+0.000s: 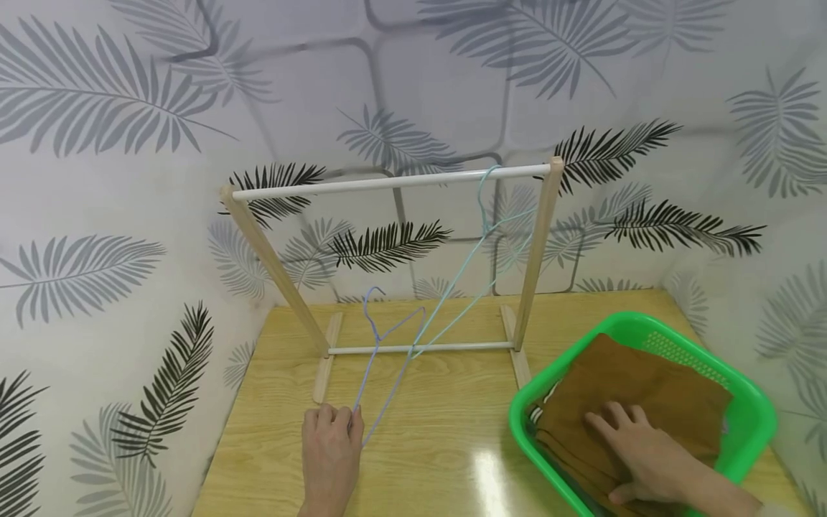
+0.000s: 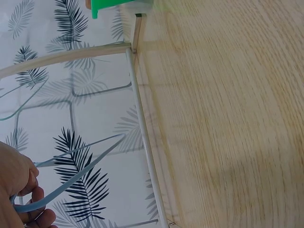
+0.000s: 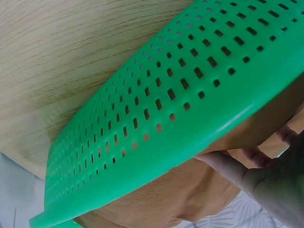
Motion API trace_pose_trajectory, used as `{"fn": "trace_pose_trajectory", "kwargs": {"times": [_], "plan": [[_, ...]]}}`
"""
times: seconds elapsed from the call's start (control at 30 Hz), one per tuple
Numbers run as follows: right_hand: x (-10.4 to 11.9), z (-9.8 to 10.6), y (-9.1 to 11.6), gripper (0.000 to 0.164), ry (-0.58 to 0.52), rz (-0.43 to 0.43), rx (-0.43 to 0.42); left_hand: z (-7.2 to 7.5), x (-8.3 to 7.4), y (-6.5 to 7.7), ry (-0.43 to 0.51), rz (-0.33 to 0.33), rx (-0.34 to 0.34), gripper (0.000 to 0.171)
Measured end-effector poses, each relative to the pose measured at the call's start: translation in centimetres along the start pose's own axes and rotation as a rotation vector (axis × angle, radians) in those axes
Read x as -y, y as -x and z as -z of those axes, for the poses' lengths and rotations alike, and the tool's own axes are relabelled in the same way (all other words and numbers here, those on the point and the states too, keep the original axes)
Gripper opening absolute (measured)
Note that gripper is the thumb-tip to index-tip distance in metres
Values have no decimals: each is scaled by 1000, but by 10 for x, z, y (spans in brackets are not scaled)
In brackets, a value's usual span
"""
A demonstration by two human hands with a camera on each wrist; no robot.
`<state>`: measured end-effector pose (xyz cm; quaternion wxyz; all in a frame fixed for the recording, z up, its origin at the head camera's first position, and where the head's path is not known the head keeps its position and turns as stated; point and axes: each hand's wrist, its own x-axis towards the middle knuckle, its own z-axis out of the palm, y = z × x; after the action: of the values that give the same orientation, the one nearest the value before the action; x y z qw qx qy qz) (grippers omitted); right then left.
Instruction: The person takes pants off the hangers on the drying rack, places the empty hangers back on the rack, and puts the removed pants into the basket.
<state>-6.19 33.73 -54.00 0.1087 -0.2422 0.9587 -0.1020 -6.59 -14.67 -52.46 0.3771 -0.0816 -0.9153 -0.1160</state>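
Observation:
In the head view my left hand (image 1: 332, 449) grips a thin purple-blue clothes hanger (image 1: 377, 341) by its lower side, with the hook pointing up and away. The left wrist view shows the fingers (image 2: 29, 183) curled round the hanger's bar. My right hand (image 1: 652, 459) rests with spread fingers on a folded brown garment (image 1: 659, 380) inside a green plastic basket (image 1: 752, 406). From the right wrist, the thumb and fingertips appear at the garment's edge, close by the basket rim. Other folded cloth shows beneath the brown garment at the left side.
A small wooden rack with a white top rail (image 1: 388, 184) stands behind the hands. A mint-green hanger (image 1: 455, 280) hangs near its right post (image 1: 539, 251). The rack and basket stand on a wood-grain table (image 1: 439, 431) against a leaf-patterned wall (image 1: 439, 93).

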Motion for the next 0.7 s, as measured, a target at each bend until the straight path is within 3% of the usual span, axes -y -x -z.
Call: {"fn": "trace_pose_trajectory", "kwargs": {"times": [0.33,0.7], "plan": [[0,1,-2,120,-5,-36,7,0,1,2,-8,3,3,29],[-5,21,4,114,-54,-4,14,0,0,0,11,28,10,30]]}}
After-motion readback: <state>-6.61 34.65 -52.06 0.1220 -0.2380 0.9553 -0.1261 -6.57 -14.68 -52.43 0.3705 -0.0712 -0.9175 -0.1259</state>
